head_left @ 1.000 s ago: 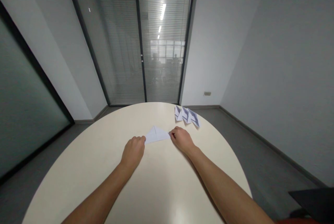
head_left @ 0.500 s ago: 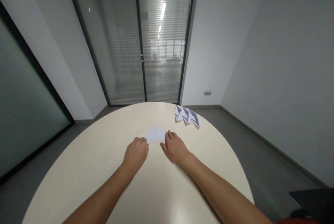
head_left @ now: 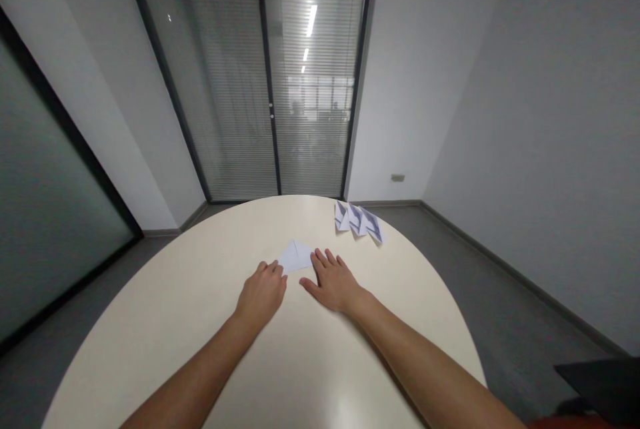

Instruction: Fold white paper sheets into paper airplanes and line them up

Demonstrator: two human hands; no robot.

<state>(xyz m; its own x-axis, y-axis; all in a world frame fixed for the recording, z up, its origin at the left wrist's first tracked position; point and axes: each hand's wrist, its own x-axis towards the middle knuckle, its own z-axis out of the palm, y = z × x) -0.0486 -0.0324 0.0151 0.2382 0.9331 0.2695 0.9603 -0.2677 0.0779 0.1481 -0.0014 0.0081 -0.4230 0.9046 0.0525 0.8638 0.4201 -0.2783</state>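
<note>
A small folded white paper [head_left: 296, 256] lies flat on the cream round table [head_left: 210, 349], a little beyond the middle. My left hand [head_left: 263, 292] rests on the table with its fingertips touching the paper's left corner. My right hand [head_left: 333, 280] lies flat, fingers spread, pressing down over the paper's right part, which it hides. Neither hand grips anything.
Three folded paper pieces [head_left: 359, 221] lie in a row near the table's far right edge. Glass doors with blinds [head_left: 270, 75] stand behind the table. A dark object [head_left: 600, 389] sits at the lower right, off the table.
My right hand let go of the paper's right corner, slid left and flattened on top of it. The paper now looks narrower. My left hand shifted slightly right.
</note>
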